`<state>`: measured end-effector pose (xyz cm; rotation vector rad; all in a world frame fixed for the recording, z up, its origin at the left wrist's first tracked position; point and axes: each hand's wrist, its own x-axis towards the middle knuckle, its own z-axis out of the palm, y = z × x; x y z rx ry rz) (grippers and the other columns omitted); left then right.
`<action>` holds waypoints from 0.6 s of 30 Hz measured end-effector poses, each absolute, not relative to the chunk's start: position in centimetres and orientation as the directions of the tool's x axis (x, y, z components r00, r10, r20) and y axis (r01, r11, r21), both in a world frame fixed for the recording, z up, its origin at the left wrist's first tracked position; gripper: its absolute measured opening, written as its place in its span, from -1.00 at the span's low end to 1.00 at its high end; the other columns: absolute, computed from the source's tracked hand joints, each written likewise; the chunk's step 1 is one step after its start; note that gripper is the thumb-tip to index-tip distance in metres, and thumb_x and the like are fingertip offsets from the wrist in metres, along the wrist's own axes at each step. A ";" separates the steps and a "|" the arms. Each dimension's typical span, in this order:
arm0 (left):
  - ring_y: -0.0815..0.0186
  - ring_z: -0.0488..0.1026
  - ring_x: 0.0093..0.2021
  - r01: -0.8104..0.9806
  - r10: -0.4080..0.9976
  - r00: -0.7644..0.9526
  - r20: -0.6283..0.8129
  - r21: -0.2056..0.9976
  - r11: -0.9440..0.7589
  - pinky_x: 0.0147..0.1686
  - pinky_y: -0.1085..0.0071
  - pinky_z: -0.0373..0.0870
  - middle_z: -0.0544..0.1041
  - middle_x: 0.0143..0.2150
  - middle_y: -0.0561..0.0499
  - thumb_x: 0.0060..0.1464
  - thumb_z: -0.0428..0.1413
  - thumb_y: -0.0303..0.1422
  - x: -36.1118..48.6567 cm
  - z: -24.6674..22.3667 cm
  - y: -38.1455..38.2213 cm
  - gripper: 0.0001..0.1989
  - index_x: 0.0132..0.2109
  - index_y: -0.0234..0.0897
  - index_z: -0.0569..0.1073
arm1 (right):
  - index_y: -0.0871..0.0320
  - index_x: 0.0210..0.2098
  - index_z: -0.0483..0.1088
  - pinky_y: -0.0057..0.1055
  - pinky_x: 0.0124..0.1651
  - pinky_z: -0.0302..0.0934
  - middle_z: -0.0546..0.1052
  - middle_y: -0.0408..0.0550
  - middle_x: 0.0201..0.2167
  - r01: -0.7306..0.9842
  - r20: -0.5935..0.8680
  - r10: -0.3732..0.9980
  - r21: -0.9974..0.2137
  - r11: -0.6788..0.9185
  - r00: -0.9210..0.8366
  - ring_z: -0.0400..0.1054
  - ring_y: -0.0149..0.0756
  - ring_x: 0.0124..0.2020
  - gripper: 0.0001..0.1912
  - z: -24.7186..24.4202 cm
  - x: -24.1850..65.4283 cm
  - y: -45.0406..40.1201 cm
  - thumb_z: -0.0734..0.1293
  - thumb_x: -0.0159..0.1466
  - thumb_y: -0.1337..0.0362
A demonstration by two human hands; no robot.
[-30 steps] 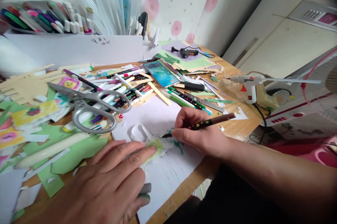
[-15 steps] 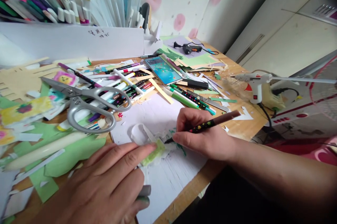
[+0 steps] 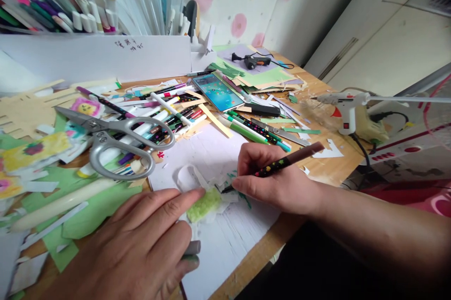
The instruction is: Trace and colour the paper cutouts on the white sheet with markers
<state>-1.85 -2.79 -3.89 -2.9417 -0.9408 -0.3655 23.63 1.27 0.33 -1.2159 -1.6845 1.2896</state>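
My right hand (image 3: 271, 175) is closed round a marker (image 3: 276, 166) with a black patterned barrel and a brown end. Its dark tip meets the edge of a small paper cut-out (image 3: 205, 205), coloured yellow-green with pale borders. With its index finger stretched out, my left hand (image 3: 148, 239) presses on the cut-out's left edge. A grey-ended cylinder, seemingly another marker (image 3: 193, 247), sticks out between that hand's fingers and thumb; the rest of it is hidden. Beneath both hands lies a white paper sheet (image 3: 225, 255) with green strokes. A pale translucent strip (image 3: 186, 177) curls beside the cut-out.
Large grey scissors (image 3: 121, 150) lie on the left over loose markers and green paper scraps (image 3: 95, 215). Farther back are a phone (image 3: 218, 92) and a black glue gun (image 3: 257, 61). A white glue gun (image 3: 347, 110) stands at the right. A box (image 3: 95, 58) of pens runs along the back.
The left index finger has slid slightly left, showing more of the yellow-green area. The right hand still has the marker at the cut-out's edge. The view has shifted slightly.
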 end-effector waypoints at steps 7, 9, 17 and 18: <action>0.06 0.21 0.17 0.559 0.553 0.800 0.233 0.044 -0.828 0.12 0.07 0.08 0.23 0.29 0.10 0.13 0.07 -0.18 -1.9 -3.7 -2.7 -0.85 -0.25 -0.12 0.39 | 0.16 -0.59 0.22 -0.58 -0.63 0.01 0.27 -0.27 -0.67 0.284 -0.074 0.941 -0.958 0.025 -0.332 0.11 -0.55 -0.65 -0.80 0.7 23.5 1.3 0.36 0.03 0.41; 0.07 0.19 0.18 0.555 0.551 0.805 0.222 0.051 -0.831 0.14 0.09 0.05 0.23 0.30 0.10 0.11 0.09 -0.17 -1.9 -3.6 -2.6 -0.84 -0.23 -0.12 0.39 | 0.17 -0.58 0.22 -0.58 -0.62 0.02 0.27 -0.27 -0.66 0.292 -0.085 0.941 -0.956 0.015 -0.327 0.11 -0.54 -0.64 -0.81 0.8 23.4 1.3 0.36 0.03 0.41; 0.06 0.22 0.15 0.532 0.525 0.819 0.230 0.038 -0.846 0.12 0.10 0.04 0.26 0.28 0.08 0.09 0.10 -0.19 -2.1 -3.6 -2.6 -0.85 -0.23 -0.13 0.39 | 0.18 -0.58 0.22 -0.57 -0.62 0.00 0.28 -0.26 -0.66 0.318 -0.091 0.939 -0.948 0.020 -0.332 0.11 -0.53 -0.64 -0.81 1.0 23.5 1.2 0.36 0.02 0.41; 0.06 0.22 0.16 0.527 0.520 0.821 0.236 0.039 -0.849 0.12 0.11 0.04 0.26 0.27 0.08 0.10 0.10 -0.19 -2.0 -3.6 -2.5 -0.85 -0.23 -0.13 0.39 | 0.18 -0.58 0.22 -0.56 -0.62 0.00 0.27 -0.26 -0.67 0.318 -0.101 0.937 -0.948 0.011 -0.334 0.11 -0.53 -0.64 -0.81 1.0 23.5 1.2 0.36 0.03 0.41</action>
